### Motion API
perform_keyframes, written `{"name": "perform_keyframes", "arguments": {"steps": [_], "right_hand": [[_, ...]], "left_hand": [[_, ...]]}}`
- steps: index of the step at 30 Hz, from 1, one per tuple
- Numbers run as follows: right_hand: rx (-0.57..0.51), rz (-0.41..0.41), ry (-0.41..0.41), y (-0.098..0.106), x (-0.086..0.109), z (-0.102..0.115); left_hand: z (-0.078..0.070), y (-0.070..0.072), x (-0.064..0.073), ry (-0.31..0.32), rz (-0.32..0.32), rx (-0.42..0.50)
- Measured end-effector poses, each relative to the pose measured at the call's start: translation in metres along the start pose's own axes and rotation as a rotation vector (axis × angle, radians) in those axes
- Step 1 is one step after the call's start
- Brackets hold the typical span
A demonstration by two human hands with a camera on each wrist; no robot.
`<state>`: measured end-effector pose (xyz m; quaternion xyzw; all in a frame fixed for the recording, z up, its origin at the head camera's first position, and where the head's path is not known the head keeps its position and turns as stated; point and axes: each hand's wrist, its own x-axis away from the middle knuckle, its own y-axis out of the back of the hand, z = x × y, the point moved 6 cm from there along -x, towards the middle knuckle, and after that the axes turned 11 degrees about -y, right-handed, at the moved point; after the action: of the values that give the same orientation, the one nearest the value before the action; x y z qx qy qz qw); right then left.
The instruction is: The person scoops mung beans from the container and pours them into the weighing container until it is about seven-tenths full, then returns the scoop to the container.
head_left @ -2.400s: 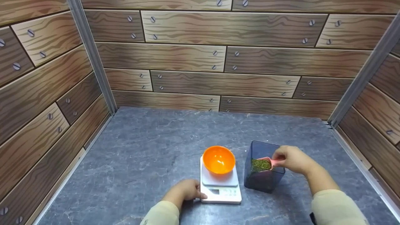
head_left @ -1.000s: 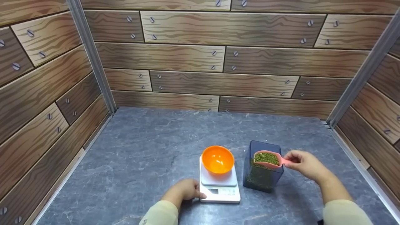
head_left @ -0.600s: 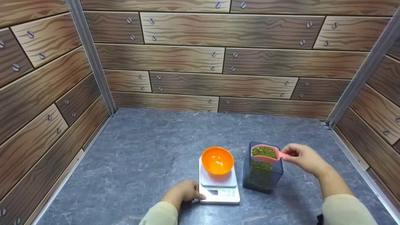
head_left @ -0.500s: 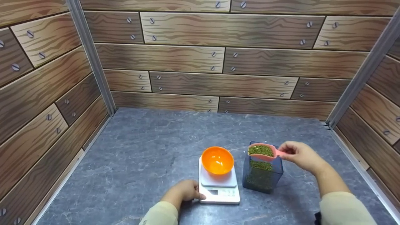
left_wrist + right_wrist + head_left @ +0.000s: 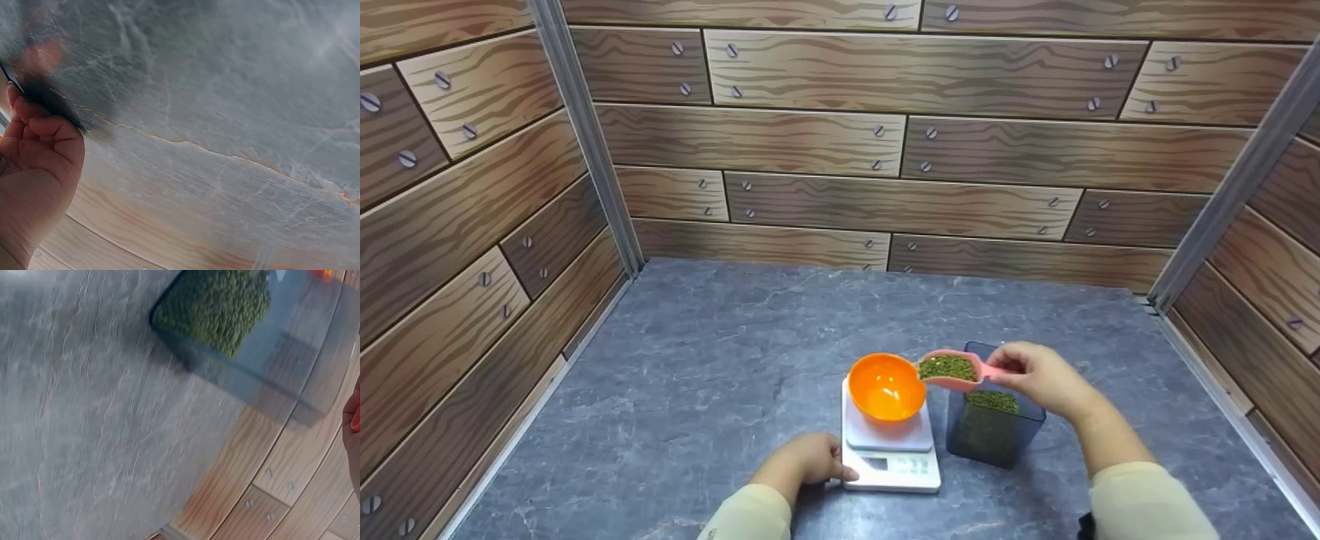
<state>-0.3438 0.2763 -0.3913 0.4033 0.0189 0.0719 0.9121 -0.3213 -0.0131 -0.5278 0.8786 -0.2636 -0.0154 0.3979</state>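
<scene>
My right hand (image 5: 1039,375) pinches the handle of a pink scoop (image 5: 952,382) heaped with small green mung beans (image 5: 947,367). The scoop's tip is right at the right rim of an orange bowl (image 5: 886,390), which shows no beans inside. That bowl sits on the platform of a white kitchen scale (image 5: 889,469). At the scale's front left edge, my left hand (image 5: 810,457) grips it, thumb on top; its curled fingers (image 5: 53,129) appear in the left wrist view. A clear bluish container (image 5: 990,439), partly full of beans, stands just right of the scale, below my right forearm.
The grey marbled tabletop (image 5: 720,360) extends behind and left of the scale. Wood-patterned panels (image 5: 810,142) close off the back and both sides, with metal posts (image 5: 585,135) at the corners.
My right hand has lifted the scoop, full of beans, out of the container and carried it left to the bowl's rim. My left hand has stayed at the scale.
</scene>
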Motion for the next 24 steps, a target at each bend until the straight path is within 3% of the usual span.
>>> {"name": "perform_keyframes", "arguments": {"steps": [11,24], "right_hand": [[0.075,0.0,0.008,-0.014,-0.006,0.014],[0.139,-0.01,0.038,-0.017,-0.009,0.019]], "left_hand": [[-0.001,0.0,0.0,-0.023,-0.003,0.009],[0.0,0.0,0.0,-0.027,0.008,-0.001]]}}
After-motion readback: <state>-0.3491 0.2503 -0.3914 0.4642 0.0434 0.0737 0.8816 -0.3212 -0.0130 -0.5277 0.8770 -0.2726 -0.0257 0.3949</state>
